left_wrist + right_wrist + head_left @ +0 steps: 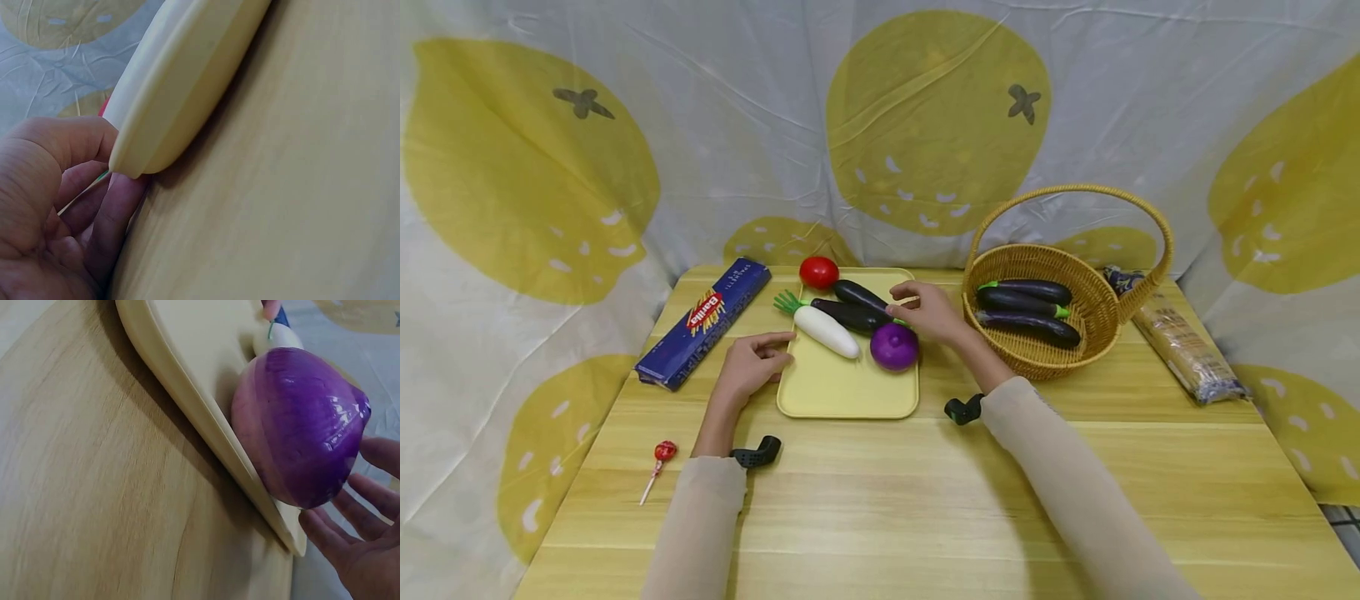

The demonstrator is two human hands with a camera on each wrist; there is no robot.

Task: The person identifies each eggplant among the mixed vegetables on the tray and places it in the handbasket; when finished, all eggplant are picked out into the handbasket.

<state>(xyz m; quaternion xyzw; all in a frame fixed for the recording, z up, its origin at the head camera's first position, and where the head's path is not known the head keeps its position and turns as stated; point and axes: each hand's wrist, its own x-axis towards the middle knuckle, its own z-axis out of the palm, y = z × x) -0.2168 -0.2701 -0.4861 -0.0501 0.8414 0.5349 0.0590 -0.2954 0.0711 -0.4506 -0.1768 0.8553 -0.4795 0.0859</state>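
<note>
- Left grip (752, 364) pinches the pale-yellow rectangular tray (850, 396), centre-frame; right grip (931, 312) is loose, fingers spread.
- One-sided lifting could tilt it, rolling the glossy purple round onion (894, 347) off rightward.

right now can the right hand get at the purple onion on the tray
Probably yes: the right hand is close beside the purple onion, and the right wrist view shows nothing blocking the side facing it.
</note>
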